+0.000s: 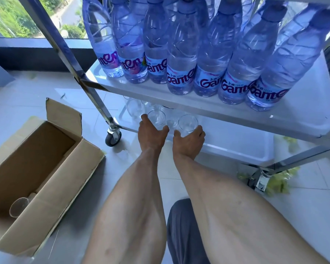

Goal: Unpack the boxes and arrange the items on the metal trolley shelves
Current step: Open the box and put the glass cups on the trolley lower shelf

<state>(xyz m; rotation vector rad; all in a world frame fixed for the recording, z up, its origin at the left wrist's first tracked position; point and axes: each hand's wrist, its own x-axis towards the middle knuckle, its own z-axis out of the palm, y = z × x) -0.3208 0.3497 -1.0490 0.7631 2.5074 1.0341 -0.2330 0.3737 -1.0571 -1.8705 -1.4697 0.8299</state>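
Clear, empty glasses — left hand [152, 132] cups one [156, 117], right hand [188, 137] another [187, 123].

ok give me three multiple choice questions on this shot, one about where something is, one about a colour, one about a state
1. Where do the water bottles stand?
A. on the floor
B. on the trolley shelf above the glasses
C. inside the cardboard box

2. What colour are the bottle caps?
A. red
B. green
C. blue

3. What is the right hand doing?
A. gripping a clear glass on the lower shelf
B. hanging idle and holding nothing
C. lifting a box flap

Answers:
1. B, the bottles crowd the upper white shelf, with glasses on the shelf underneath.
2. C, the caps visible at the top are blue.
3. A, its thumb and fingers curl round the glass while the left hand grips another glass beside it.
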